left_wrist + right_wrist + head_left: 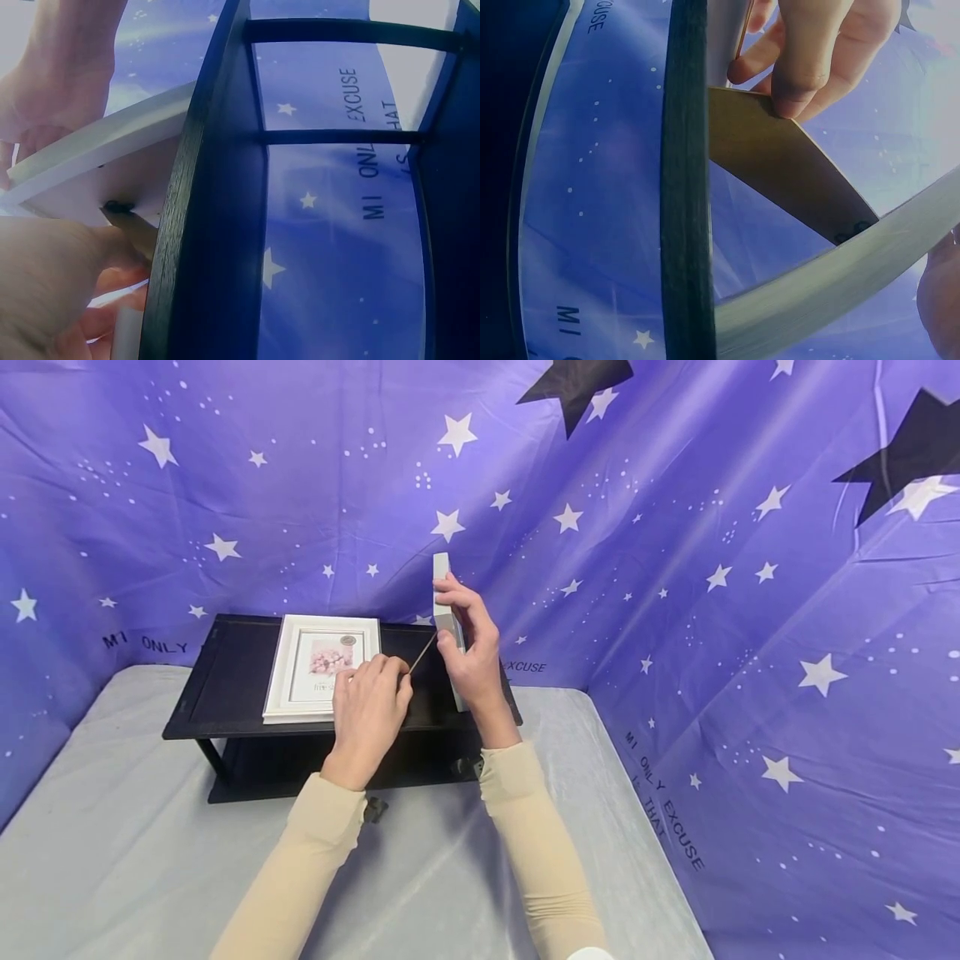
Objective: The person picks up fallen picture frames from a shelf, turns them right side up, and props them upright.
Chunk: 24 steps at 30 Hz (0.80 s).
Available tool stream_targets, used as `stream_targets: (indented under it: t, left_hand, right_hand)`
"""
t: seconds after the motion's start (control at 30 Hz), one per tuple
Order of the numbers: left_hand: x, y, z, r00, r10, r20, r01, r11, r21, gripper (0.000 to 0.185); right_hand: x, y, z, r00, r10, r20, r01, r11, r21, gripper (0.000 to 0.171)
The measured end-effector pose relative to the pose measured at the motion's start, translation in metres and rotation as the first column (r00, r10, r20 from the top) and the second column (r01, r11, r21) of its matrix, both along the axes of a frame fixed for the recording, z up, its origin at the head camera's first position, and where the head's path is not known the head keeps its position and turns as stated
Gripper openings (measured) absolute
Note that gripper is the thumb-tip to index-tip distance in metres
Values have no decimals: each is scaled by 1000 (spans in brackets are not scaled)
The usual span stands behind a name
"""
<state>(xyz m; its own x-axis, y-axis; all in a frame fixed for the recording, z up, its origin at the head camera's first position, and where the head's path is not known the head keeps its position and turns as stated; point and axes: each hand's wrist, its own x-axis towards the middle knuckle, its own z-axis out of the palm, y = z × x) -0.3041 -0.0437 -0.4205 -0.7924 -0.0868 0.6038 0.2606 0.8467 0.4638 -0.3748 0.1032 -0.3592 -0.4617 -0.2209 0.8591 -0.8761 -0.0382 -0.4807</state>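
Observation:
In the head view my right hand (474,639) holds a white picture frame (442,577) on edge over the right part of a black two-tier shelf (232,672). From this frame's back a thin brown stand leg (772,150) sticks out at an angle. Thumb and fingers of my left hand (371,697) pinch the leg's free end, seen best in the right wrist view. A second white picture frame (330,656), with a pink flower print, lies flat on the shelf top. My left hand overlaps its right edge. The upright frame's front faces away and is hidden.
The shelf stands on a surface with a light grey cloth (112,793). Its lower tier (300,768) lies under the top on thin black posts (213,758). A purple curtain with white stars (510,460) hangs close behind and along the right side.

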Motion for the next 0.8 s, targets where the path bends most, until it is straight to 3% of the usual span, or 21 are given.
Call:
stream_targets:
  t: [0.2, 0.4, 0.8]
  left_hand:
    - [0, -4, 2, 1000, -23, -2, 23, 999, -28, 14]
    - [-1, -8, 4, 999, 2, -37, -5, 997, -79, 14]
    - [0, -8, 3, 1000, 3, -15, -4, 997, -83, 14]
  right_hand:
    - [0, -1, 2, 1000, -2, -14, 2, 1000, 7, 40]
    - [2, -3, 3, 1000, 3, -8, -2, 1000, 24, 39]
    - [4, -5, 1, 999, -37, -27, 38, 998, 43, 41]
